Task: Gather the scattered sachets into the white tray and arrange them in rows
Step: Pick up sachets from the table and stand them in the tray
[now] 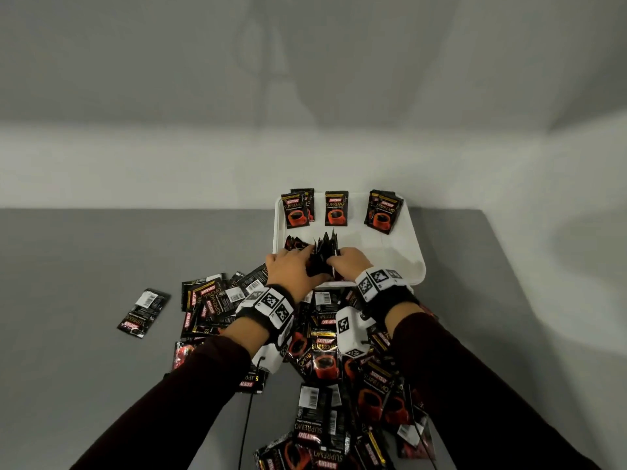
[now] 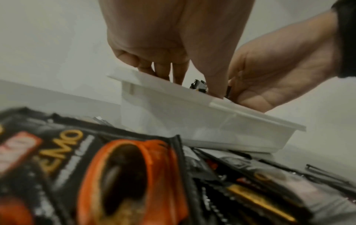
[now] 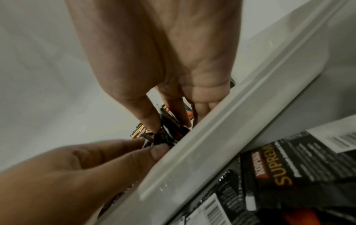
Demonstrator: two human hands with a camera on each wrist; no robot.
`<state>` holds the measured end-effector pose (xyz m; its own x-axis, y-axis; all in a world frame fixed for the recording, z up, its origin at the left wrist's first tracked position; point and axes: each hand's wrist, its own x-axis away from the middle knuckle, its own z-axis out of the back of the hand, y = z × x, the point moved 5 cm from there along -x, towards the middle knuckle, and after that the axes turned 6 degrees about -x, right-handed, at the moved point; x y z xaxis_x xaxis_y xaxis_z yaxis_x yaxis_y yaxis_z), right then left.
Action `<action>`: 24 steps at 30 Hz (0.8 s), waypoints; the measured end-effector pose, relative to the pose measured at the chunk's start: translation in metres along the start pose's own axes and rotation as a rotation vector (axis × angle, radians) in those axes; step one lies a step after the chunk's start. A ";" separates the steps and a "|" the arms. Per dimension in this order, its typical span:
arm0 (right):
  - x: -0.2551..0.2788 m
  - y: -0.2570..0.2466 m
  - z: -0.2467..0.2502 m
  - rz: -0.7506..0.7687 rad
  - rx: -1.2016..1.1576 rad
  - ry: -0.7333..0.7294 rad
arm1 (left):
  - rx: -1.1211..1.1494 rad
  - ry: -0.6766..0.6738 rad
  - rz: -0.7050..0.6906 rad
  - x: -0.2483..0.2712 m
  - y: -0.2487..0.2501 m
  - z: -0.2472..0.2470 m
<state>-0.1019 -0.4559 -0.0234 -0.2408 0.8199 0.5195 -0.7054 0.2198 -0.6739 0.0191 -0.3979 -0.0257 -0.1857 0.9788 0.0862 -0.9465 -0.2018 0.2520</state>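
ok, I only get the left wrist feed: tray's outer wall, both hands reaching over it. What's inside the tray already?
Observer: On the head view, a row of sachets stands in three spots against the far wall of the white tray.
Operator: What are the hands on?
Observer: The left hand and right hand grip one bundle of sachets between them, on edge, near the front wall.
Operator: What's left outside?
Observer: A pile in front of the tray, and a lone sachet lying apart to the left on the grey table.
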 end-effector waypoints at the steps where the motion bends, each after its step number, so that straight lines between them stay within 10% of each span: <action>1: 0.000 0.001 0.000 -0.013 0.023 -0.017 | -0.061 -0.004 -0.009 -0.001 -0.001 0.001; 13: 0.015 0.014 0.016 0.106 0.109 0.082 | -0.001 -0.013 -0.089 0.013 -0.018 0.026; 24: 0.121 0.056 0.010 0.404 0.097 0.166 | 0.303 -0.050 -0.085 0.143 -0.044 0.033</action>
<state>-0.1769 -0.3495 0.0068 -0.4049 0.9054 0.1276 -0.6379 -0.1797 -0.7489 0.0428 -0.2500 0.0070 -0.0892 0.9912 0.0982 -0.8346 -0.1282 0.5357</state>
